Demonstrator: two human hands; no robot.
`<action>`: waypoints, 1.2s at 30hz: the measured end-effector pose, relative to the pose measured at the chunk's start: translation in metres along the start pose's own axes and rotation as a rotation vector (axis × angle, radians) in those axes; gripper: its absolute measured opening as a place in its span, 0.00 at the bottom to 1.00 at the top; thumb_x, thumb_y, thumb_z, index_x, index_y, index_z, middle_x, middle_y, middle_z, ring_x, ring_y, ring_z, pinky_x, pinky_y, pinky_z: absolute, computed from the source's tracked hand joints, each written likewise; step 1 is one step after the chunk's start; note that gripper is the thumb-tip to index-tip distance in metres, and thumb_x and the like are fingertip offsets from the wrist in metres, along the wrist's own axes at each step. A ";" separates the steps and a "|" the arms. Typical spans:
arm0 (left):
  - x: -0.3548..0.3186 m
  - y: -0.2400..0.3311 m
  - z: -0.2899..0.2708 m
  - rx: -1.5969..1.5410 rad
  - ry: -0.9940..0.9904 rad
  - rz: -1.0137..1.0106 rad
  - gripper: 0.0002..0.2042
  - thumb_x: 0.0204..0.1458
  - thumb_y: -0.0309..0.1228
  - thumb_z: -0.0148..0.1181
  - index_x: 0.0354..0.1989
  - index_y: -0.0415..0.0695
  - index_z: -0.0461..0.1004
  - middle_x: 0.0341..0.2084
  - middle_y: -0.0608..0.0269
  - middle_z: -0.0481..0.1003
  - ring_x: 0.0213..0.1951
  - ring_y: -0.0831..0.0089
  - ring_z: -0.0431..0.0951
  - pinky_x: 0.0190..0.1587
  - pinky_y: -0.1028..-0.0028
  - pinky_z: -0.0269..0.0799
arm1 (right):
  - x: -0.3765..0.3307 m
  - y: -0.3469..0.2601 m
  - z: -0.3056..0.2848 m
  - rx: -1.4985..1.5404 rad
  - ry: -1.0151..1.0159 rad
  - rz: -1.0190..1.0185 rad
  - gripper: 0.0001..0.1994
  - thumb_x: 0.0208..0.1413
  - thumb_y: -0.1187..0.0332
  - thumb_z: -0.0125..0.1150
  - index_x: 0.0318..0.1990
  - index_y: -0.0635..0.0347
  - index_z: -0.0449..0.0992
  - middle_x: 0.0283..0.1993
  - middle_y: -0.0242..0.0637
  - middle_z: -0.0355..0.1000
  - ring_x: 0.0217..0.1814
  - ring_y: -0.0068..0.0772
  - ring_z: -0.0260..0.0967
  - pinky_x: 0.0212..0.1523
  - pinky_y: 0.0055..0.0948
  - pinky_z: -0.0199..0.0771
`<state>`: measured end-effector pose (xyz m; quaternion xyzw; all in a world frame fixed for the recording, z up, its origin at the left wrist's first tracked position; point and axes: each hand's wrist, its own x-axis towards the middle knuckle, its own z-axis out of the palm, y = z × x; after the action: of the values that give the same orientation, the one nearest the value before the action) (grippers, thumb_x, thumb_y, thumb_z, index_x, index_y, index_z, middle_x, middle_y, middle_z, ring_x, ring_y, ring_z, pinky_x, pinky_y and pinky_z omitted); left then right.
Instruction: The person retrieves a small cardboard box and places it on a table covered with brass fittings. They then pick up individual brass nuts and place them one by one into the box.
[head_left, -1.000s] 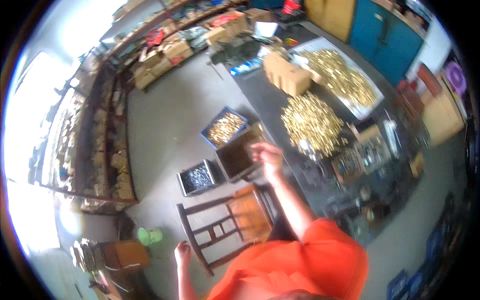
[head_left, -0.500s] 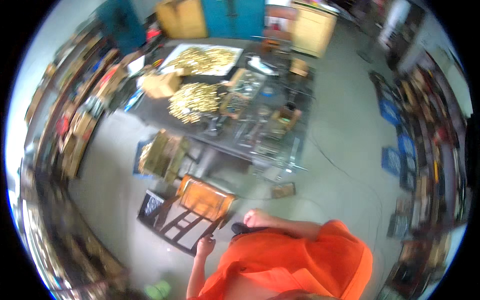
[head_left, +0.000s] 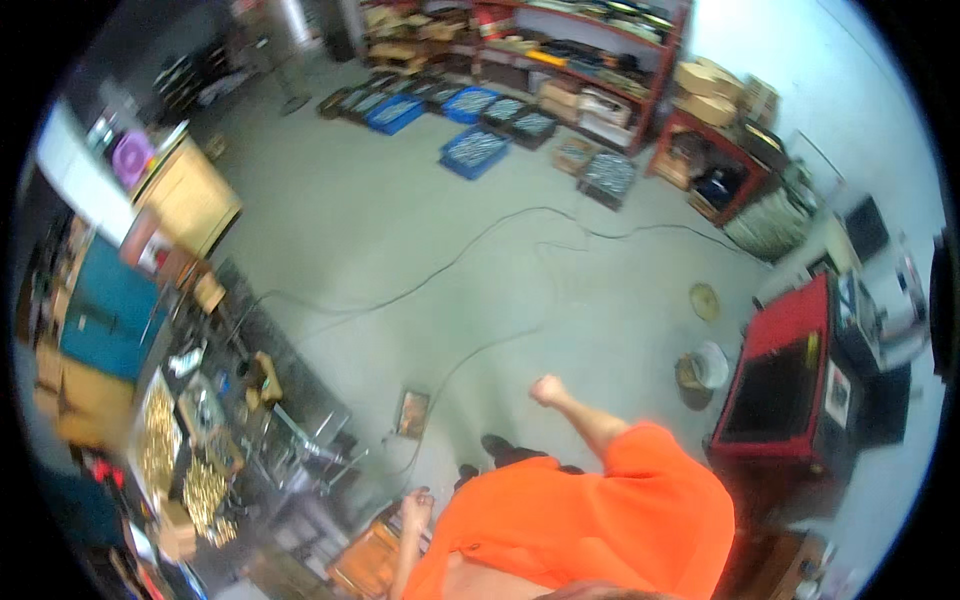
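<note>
My left hand (head_left: 416,508) hangs low at my side with curled fingers, and I make out nothing in it. It is nearest to the orange-brown wooden chair (head_left: 366,562). My right hand (head_left: 547,390) is a loose fist held out over the floor, touching nothing. To my left stands the dark workbench (head_left: 312,385) with a pile of brass-coloured parts (head_left: 205,495). More such parts (head_left: 158,440) lie on a white sheet, and metal tools lie at the bench's near end.
A small framed box (head_left: 411,414) and a cable (head_left: 430,282) lie on the floor. Blue trays of metal parts (head_left: 474,152) line the far side by a shelf rack (head_left: 575,68). A red-and-black cabinet (head_left: 775,375) and buckets (head_left: 708,366) stand at right.
My view has swung to the right. The bench and chair have shifted to the left of the picture, and the red cabinet has come into view. My right arm reaches farther out.
</note>
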<state>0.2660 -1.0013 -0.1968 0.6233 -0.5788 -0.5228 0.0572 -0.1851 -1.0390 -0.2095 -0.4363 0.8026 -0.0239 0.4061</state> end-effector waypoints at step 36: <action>0.336 0.497 0.355 0.412 -0.717 0.232 0.16 0.43 0.23 0.51 0.42 0.30 0.71 0.26 0.50 0.76 0.25 0.69 0.77 0.31 0.71 0.73 | -0.078 0.430 -0.198 1.184 0.574 0.752 0.05 0.40 0.75 0.54 0.16 0.62 0.71 0.14 0.33 0.66 0.13 0.23 0.62 0.12 0.24 0.59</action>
<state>-0.3907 -1.2354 -0.2159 0.3316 -0.7205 -0.5700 -0.2147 -0.5882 -0.7793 -0.1968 0.1809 0.8248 -0.4232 0.3284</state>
